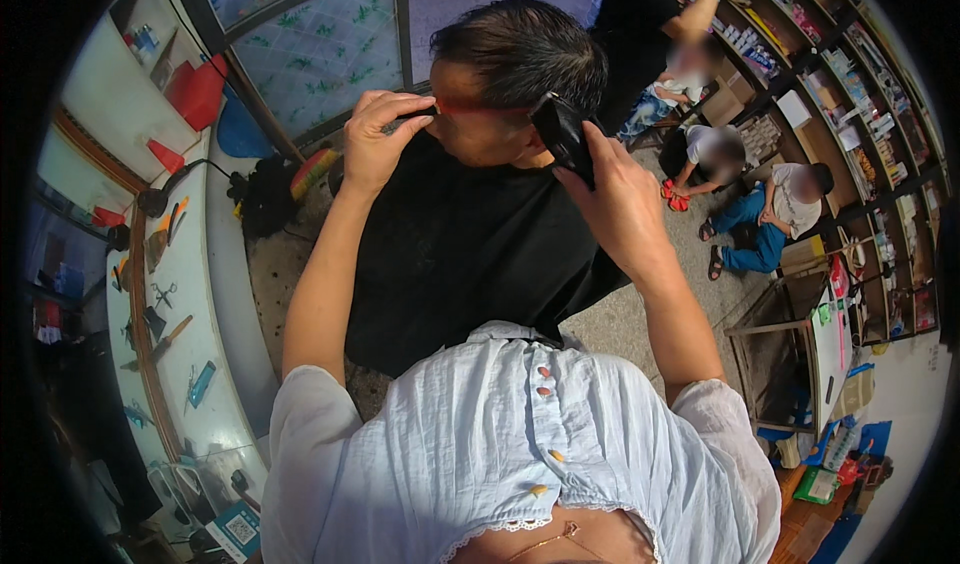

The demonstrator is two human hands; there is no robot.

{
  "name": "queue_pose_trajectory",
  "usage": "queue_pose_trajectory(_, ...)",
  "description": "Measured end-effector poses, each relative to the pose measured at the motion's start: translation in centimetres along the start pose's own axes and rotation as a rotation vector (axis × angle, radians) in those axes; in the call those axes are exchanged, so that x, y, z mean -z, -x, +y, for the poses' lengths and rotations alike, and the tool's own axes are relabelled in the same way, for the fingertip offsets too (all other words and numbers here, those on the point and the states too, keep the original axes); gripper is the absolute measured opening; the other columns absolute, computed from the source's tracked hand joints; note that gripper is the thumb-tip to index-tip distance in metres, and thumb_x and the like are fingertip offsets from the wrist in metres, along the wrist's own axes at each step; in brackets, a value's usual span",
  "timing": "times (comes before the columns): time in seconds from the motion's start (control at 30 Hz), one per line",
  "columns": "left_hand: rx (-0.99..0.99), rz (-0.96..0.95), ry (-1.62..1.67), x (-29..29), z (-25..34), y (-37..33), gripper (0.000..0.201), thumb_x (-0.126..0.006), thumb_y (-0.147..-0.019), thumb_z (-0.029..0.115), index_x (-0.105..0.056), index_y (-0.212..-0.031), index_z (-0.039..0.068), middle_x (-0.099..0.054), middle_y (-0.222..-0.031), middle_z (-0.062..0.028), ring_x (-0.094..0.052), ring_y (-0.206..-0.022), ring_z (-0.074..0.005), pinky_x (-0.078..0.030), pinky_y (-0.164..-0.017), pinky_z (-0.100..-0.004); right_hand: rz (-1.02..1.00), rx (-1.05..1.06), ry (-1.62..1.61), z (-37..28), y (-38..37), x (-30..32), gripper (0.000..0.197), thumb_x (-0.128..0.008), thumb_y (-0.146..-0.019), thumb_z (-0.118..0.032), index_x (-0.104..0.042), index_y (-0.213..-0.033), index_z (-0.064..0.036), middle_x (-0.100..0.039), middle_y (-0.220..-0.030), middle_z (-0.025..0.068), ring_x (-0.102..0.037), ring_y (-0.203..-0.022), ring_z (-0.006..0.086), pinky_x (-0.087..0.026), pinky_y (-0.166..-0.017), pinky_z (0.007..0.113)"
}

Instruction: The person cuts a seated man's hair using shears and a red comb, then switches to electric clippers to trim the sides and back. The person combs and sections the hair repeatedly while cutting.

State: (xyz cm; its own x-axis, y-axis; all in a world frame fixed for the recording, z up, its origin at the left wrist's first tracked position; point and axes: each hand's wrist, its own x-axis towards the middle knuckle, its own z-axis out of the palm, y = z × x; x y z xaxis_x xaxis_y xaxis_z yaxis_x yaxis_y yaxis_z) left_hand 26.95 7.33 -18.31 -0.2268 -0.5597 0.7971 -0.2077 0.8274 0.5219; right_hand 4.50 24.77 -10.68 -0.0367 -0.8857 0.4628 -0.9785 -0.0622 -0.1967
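A seated person with short dark hair [520, 49] is draped in a black cape [470, 249]. My right hand [622, 196] is closed round a black hair clipper [566, 136], its head against the hair near the ear. On the other side, my left hand [378, 144] pinches the dark end of a thin comb [415, 115] in front of the person's forehead. A reddish strip [485, 107] runs from there along the side of the head toward the clipper; it looks like the rest of the comb. The comb's teeth cannot be made out.
At left, a white counter [225, 404] holds scissors [164, 294], a brush [172, 336] and a blue-green tool [201, 384]. Another person in black [630, 34] stands behind at right. Beyond sit people near stocked shelves [850, 144]. A small table [800, 334] stands at right.
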Motion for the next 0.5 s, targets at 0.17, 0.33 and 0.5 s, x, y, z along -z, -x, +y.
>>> queue_pose_trajectory(0.17, -0.047, 0.024, -0.040, 0.2, 0.3, -0.2, 0.022, -0.075, -0.072, 0.005, -0.075, -0.092, 0.011, -0.072, -0.093, -0.0008, -0.060, -0.092, -0.0165, -0.047, -0.085, -0.0300, -0.049, -0.028, -0.006, -1.4, -0.7, 0.1, 0.051, -0.069, -0.083, -0.024, -0.049, -0.124, -0.0013, -0.062, -0.097, 0.0174, -0.064, -0.081, 0.0368, -0.052, -0.068, 0.043)
queue_pose_trajectory(0.33, -0.106, 0.044, -0.073, 0.2, 0.6, -0.4, 0.022, -0.075, -0.071, 0.005, -0.075, -0.092, 0.011, -0.072, -0.093, -0.0006, -0.061, -0.091, -0.0170, -0.046, -0.084, -0.0305, -0.074, -0.007, 0.035, -2.2, -1.3, -0.3, 0.051, -0.069, -0.082, -0.023, -0.048, -0.124, -0.0012, -0.062, -0.096, 0.0171, -0.064, -0.080, 0.0361, -0.053, -0.067, 0.042)
queue_pose_trajectory(0.5, -0.108, 0.015, -0.088, 0.0, 1.0, -0.3, 0.024, -0.075, -0.071, 0.000, -0.074, -0.094, 0.008, -0.071, -0.094, -0.0031, -0.061, -0.092, -0.0181, -0.046, -0.084, -0.0303, -0.010, 0.113, 0.017, -2.8, -1.9, -1.4, 0.047, -0.070, -0.080, -0.018, -0.048, -0.116, 0.0016, -0.062, -0.091, 0.0196, -0.065, -0.078, 0.0372, -0.054, -0.063, 0.043)
